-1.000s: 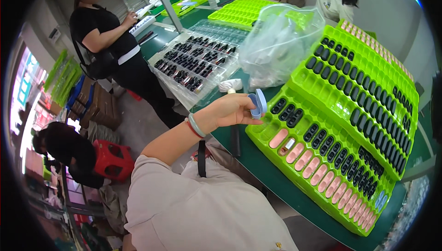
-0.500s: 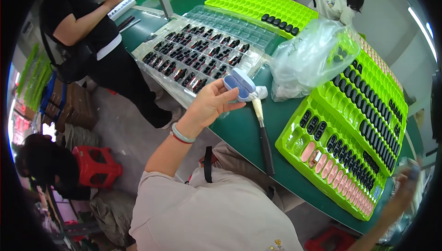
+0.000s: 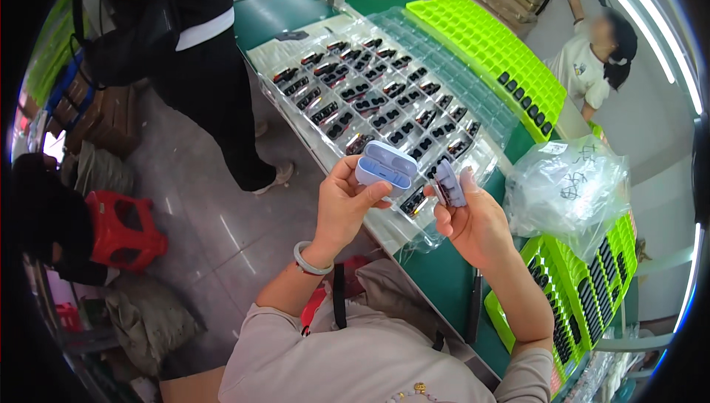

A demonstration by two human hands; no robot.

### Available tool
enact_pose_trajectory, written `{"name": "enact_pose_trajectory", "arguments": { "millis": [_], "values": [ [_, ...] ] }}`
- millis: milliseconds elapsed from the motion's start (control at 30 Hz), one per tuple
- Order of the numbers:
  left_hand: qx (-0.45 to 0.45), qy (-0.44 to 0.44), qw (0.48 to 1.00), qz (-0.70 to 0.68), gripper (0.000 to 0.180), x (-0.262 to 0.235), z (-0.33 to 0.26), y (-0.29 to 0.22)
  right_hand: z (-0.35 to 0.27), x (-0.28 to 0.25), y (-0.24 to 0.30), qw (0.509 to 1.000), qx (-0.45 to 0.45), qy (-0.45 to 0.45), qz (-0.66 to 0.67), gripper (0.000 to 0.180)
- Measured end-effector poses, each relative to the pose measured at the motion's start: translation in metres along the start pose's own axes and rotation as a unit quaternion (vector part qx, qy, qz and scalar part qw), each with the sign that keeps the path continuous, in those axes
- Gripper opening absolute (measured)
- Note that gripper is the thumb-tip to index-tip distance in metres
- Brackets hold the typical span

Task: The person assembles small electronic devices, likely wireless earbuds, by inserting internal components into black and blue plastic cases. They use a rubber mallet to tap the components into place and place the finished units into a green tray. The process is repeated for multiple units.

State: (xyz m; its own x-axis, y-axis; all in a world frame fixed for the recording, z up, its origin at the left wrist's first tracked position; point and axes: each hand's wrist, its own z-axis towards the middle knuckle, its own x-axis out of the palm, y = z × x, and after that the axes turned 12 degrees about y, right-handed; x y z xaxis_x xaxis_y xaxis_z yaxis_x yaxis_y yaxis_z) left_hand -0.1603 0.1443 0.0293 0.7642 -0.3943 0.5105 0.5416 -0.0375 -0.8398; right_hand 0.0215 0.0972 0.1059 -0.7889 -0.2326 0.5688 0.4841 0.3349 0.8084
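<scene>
My left hand grips a small pale blue earbud charging case, its lid raised. Close beside it, my right hand pinches a lavender earbud case insert with small dark and metallic parts along its side. The two pieces are apart. Below and beyond both hands lies a clear compartment tray holding many small black parts with reddish bits. A black tool handle shows partly behind my right forearm.
A crumpled clear plastic bag lies right of the tray, against lime-green trays of dark pieces. Another lime-green tray stands farther back. A person in black stands at the left; another person is at far right. A red stool stands on the floor.
My right hand has come from the far right to beside the left, now holding the lavender insert. The view has shifted, and the case stays in my left hand.
</scene>
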Motion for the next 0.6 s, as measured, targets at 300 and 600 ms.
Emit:
{"name": "enact_pose_trajectory", "arguments": {
  "millis": [300, 600],
  "values": [
    [-0.092, 0.074, 0.992, -0.050, 0.035, 0.018, -0.014, 0.019, -0.029, -0.030, -0.004, 0.999, 0.005, -0.043, 0.030, 0.039],
    [-0.037, 0.181, 0.981, 0.050, 0.058, 0.031, -0.023, 0.048, -0.070, -0.058, -0.007, 0.959, 0.082, -0.167, -0.216, 0.030]
  ]
}}
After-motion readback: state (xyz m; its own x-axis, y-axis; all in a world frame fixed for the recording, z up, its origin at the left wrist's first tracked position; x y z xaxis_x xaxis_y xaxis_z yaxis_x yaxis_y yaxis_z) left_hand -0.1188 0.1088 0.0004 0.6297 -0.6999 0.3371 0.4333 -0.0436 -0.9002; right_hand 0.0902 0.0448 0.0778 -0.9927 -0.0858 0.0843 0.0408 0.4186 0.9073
